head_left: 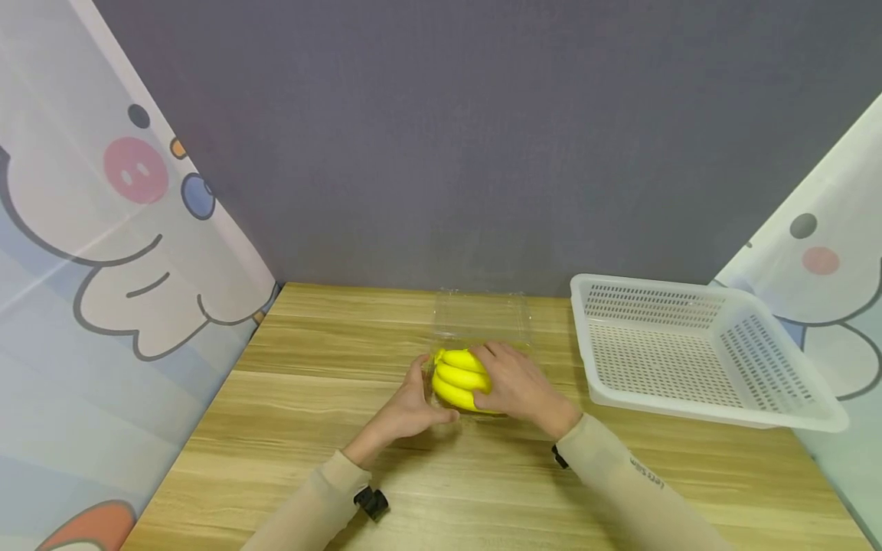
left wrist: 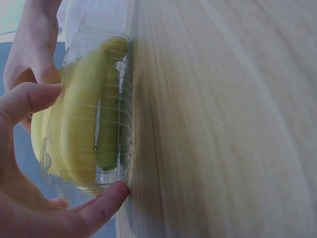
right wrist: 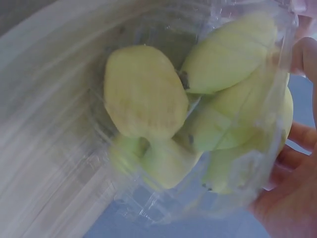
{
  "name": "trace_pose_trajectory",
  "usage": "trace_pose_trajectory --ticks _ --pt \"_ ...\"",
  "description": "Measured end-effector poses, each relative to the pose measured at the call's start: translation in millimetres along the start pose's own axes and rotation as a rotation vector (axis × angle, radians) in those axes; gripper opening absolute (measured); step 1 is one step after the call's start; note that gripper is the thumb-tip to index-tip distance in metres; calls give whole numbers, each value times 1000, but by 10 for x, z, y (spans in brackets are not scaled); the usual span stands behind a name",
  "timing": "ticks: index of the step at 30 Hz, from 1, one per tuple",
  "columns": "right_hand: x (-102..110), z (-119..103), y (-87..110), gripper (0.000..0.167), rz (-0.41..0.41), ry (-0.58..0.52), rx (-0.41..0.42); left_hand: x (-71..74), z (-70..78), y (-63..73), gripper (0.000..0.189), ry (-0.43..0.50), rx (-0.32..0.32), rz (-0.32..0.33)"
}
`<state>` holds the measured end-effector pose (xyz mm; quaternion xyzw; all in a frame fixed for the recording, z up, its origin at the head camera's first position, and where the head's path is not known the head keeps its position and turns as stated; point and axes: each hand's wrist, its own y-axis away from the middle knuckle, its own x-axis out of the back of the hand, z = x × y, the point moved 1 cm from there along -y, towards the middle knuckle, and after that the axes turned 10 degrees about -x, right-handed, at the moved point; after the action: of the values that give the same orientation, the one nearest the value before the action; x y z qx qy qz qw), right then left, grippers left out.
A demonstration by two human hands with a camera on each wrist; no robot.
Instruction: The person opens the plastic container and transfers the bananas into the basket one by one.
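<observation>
A bunch of yellow bananas (head_left: 460, 379) sits in a clear plastic box (left wrist: 124, 104), its top standing above the rim. The box's transparent lid (head_left: 482, 314) lies folded back behind it. My right hand (head_left: 518, 386) grips the bananas from the right, fingers over the far side and thumb at the near side. My left hand (head_left: 408, 407) holds the box by its left end, thumb toward the front, with one fingertip low by the table in the left wrist view. Through the box wall, the right wrist view shows a rounded yellow fruit (right wrist: 144, 91) beside the banana tips.
A white perforated plastic basket (head_left: 661, 363) stands on the right of the wooden table (head_left: 276, 428). A grey wall (head_left: 427, 153) rises at the table's back edge. Cartoon-printed panels (head_left: 124, 268) flank both sides.
</observation>
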<state>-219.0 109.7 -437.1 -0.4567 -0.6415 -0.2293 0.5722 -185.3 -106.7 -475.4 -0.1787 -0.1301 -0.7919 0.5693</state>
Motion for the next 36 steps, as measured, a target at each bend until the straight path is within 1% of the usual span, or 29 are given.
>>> trace_pose_trajectory --ticks 5,11,19,23,28,31,36 --pt "54 10 -24 61 7 -24 -2 3 2 -2 122 -10 7 -2" --pt "130 37 -39 62 18 -17 -20 3 3 -7 121 -12 15 -2" --pt "213 52 -46 64 25 -25 -12 1 -2 -13 121 -26 10 -2" --pt "255 50 -44 66 18 -42 -26 -1 -2 -6 121 -31 5 -3" --pt "311 47 -39 69 6 -72 -65 0 6 -3 121 -30 3 2" --pt "329 50 -31 68 14 -80 -77 -1 4 -7 121 -29 1 4" --pt "363 49 -30 69 38 -86 -74 -3 9 -12 121 -21 2 3"
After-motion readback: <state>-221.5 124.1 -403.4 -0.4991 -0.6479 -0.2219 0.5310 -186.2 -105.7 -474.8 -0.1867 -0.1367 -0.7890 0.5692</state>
